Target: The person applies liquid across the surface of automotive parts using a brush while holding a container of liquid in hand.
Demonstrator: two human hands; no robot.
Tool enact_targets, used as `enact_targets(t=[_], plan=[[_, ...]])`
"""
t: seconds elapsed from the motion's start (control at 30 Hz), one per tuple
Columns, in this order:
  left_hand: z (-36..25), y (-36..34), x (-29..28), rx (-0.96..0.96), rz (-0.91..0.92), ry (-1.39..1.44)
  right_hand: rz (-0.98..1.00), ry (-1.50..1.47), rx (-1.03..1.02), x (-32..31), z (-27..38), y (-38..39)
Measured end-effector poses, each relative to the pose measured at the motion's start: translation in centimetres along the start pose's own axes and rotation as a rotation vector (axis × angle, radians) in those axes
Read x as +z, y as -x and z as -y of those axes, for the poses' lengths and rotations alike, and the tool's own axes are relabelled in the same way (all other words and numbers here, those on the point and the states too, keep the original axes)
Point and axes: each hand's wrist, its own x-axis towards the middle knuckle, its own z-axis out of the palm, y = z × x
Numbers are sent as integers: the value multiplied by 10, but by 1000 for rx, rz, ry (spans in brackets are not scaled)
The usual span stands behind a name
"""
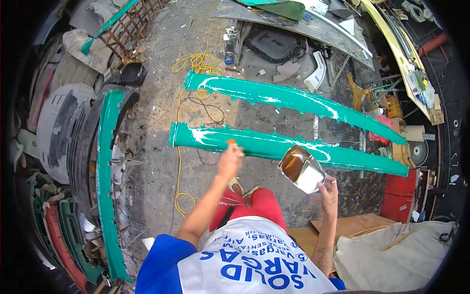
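Observation:
My left hand point(231, 160) is closed around a small orange-tipped tool point(231, 141), too small to make out further. It is held over the near edge of a long green panel point(264, 142) that lies crosswise in front of me. Between the thumb and fingers of my right hand point(329, 192) is the rim of an open container point(309, 177), tilted, shiny silver-white on one side, with amber-brown liquid inside. Beyond lies a second long green panel point(274, 97), roughly parallel. White smears streak both panels.
A third green panel point(107, 176) stands lengthwise at my left, beside stacked bumper-like parts point(63, 132). Yellow cable point(198, 62) coils on the floor past the panels' left ends. A red cabinet point(399, 191) stands at the right, and a worktable point(293, 27) at the back.

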Motion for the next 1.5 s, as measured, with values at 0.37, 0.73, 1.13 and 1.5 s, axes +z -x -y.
enact_targets(t=[0.37,0.73,1.13,1.5], plan=[[90,-3,-52,-213,-440,475,159,293,-115,46,46,-86],[-40,-25,-112,-65,-238,402,609,489,-283,179,51,-144],[88,24,-107,-509,-620,766,571,551,-163,243,24,-146],[151,10,-101,-430,-624,257,447,339,-109,198,44,-129]])
